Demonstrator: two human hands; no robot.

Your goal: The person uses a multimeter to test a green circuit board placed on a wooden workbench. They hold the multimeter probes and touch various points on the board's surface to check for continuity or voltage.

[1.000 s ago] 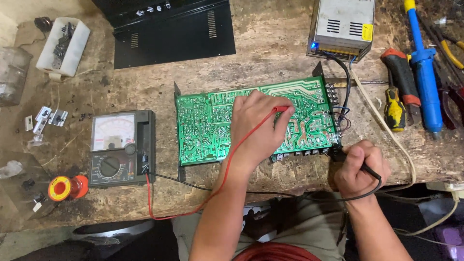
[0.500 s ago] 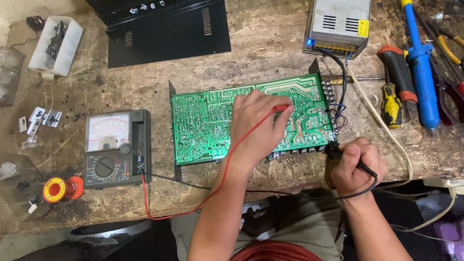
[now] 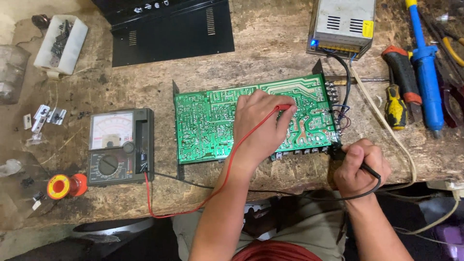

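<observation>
I see a green circuit board (image 3: 212, 123) lying flat on the worn wooden surface (image 3: 270, 53), solder side up, its long edge running left to right. A red probe (image 3: 282, 107) rests tip-down on the board's right half, its red lead (image 3: 193, 205) looping back to the analog multimeter (image 3: 121, 147) at left. A black probe (image 3: 338, 153) touches the board's lower right corner, its black lead (image 3: 270, 193) trailing along the surface edge.

Even, soft overhead light, sharp focus across the workbench (image 3: 270, 58), faint shadow under the left hand (image 3: 261, 128), small blue glow above the right hand (image 3: 360, 169), dim area below both wrists
</observation>
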